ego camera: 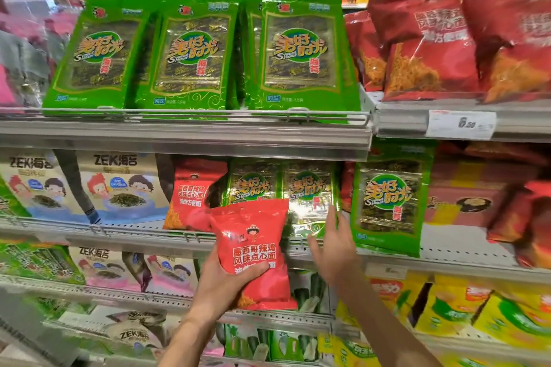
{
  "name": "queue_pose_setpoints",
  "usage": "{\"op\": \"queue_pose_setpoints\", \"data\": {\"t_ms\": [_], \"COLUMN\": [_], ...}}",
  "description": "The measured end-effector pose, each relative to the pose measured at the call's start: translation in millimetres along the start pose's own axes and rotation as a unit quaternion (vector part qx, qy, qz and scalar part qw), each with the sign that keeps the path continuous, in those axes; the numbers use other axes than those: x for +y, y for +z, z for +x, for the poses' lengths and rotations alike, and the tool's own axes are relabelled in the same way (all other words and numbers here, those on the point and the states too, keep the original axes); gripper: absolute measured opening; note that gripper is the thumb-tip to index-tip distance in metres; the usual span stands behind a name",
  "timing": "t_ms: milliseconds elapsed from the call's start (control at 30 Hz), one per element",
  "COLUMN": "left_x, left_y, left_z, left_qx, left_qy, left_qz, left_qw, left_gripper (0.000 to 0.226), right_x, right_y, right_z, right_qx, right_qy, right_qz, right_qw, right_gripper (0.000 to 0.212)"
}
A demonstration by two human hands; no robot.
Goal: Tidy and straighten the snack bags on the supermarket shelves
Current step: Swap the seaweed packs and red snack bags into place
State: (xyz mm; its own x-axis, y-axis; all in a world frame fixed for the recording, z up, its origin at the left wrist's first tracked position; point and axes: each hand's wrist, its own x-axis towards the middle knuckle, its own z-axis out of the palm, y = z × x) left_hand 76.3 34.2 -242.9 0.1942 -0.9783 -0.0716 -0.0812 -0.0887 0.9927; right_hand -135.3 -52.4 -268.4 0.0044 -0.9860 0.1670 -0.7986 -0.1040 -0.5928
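Note:
My left hand (222, 283) grips a red noodle-snack bag (253, 244) by its lower part, holding it upright in front of the middle shelf. My right hand (335, 244) reaches to the green seaweed packs (308, 197) on that shelf, fingers touching the edge of the rightmost of the pair. Another red bag (190, 197) stands on the shelf to the left of these packs. One more green seaweed pack (390, 202) leans further right, tilted forward over the shelf edge.
The top shelf carries three rows of green seaweed packs (193, 53) and red noodle bags (426, 45) to the right, above a price tag (460, 125). ZEK seaweed bags (119, 185) fill the left side. Yellow and green bags (477, 313) sit low on the right.

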Motion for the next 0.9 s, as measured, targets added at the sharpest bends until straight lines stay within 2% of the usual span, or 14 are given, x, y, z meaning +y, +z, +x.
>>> {"op": "queue_pose_setpoints", "data": {"t_ms": [67,133,267,400,467,533,600,700,767,900], "left_x": [6.0,13.2,28.7,43.9,48.6,54.6,60.5,68.6,71.5,62.2], "left_y": [19.2,42.7,99.8,169.2,207.1,247.3,286.5,339.6,368.4,404.6], "left_z": [1.1,1.6,2.0,0.2,-0.4,-1.3,0.5,9.4,19.7,47.6], "left_qx": [-0.003,-0.009,-0.015,-0.027,-0.028,-0.027,-0.032,-0.033,-0.017,0.013], "left_qy": [0.011,0.03,0.067,0.116,0.124,0.129,0.141,0.167,0.171,0.133], "left_qz": [-0.008,-0.012,-0.02,-0.004,-0.008,-0.001,0.008,0.026,0.041,0.058], "left_qw": [1.0,0.999,0.997,0.993,0.992,0.991,0.989,0.985,0.984,0.989], "left_gripper": [0.068,0.069,0.07,0.066,0.07,0.076,0.076,0.068,0.064,0.075], "right_x": [9.0,24.2,77.7,159.1,196.7,224.0,243.0,260.5,267.6,284.5], "right_y": [-9.3,-22.2,-59.7,-105.6,-126.6,-147.9,-168.3,-188.5,-193.4,-192.6], "right_z": [-19.5,-36.2,-57.3,-61.6,-61.2,-57.9,-50.3,-41.1,-39.7,-37.8], "right_qx": [0.022,0.077,0.193,0.216,0.223,0.208,0.197,0.181,0.159,0.131], "right_qy": [-0.056,-0.087,-0.054,0.122,0.213,0.263,0.284,0.294,0.285,0.258], "right_qz": [0.021,0.056,0.113,0.23,0.282,0.353,0.411,0.458,0.471,0.453], "right_qw": [0.998,0.992,0.973,0.941,0.908,0.874,0.843,0.819,0.82,0.843], "right_gripper": [0.069,0.045,0.008,0.02,0.029,0.038,0.039,0.038,0.037,0.044]}}
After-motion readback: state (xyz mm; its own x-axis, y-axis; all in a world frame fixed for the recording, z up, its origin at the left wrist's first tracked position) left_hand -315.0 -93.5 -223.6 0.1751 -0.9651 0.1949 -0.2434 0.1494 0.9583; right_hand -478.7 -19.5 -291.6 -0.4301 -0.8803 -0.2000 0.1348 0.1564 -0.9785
